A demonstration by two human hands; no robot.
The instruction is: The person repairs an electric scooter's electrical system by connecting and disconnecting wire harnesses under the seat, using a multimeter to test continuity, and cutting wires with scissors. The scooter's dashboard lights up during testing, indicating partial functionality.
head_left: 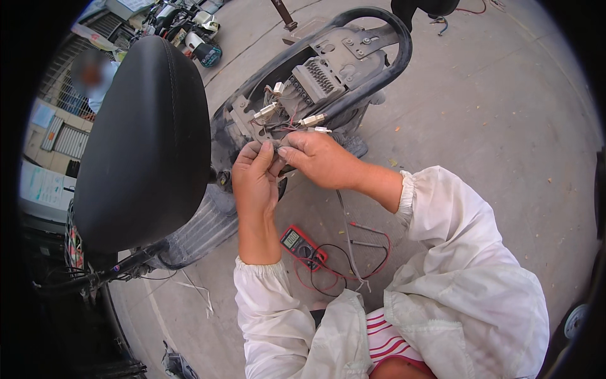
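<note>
Hands [254,177] [322,161] pinching wiring [294,114], black seat [145,145] blocking left view, multimeter [304,248] on floor [480,126]

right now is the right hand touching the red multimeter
Apart. The head view shows a stretch of grey floor between the right hand, near a cream connector, and the red multimeter.

Soft daylight evenly lights the ground [461,139], while fisheye edges curve into black.
</note>
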